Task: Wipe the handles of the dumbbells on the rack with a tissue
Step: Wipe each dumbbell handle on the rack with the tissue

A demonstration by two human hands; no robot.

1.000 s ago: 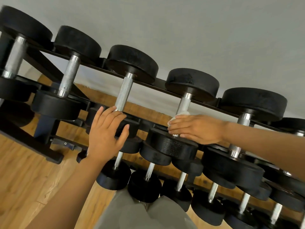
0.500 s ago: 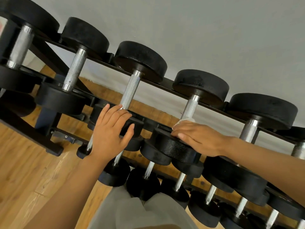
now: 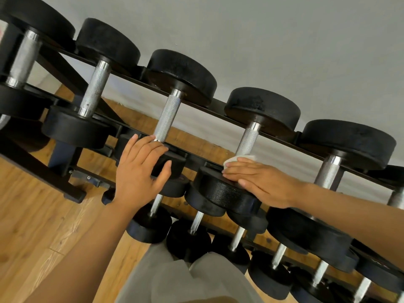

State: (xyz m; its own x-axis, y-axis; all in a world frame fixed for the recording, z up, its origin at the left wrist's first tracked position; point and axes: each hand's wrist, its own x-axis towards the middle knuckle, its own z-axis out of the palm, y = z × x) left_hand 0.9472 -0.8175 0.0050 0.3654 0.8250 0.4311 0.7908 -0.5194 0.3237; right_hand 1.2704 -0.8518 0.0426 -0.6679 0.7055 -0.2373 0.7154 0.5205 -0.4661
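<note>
A black rack [image 3: 220, 104] carries a top row of black dumbbells with knurled silver handles. My right hand [image 3: 260, 182] lies over the near head of one dumbbell [image 3: 227, 193] and presses a white tissue [image 3: 238, 159] against the lower end of its handle [image 3: 248, 139]; the fingers look nearly straight. My left hand [image 3: 140, 171] rests flat on the near head [image 3: 172, 165] of the neighbouring dumbbell, just below its handle [image 3: 167, 118], fingers spread and holding nothing. The tissue is mostly hidden under my fingers.
More dumbbells fill the top row left [image 3: 94, 88] and right [image 3: 328, 171]. Smaller dumbbells [image 3: 196, 221] sit on the lower tiers near my legs. A grey wall stands behind the rack and a wooden floor [image 3: 32, 215] lies below.
My right hand and the tissue have slid down the handle toward the near head, fingers flattening. My left hand stays on the neighbouring dumbbell. The camera has shifted slightly.
</note>
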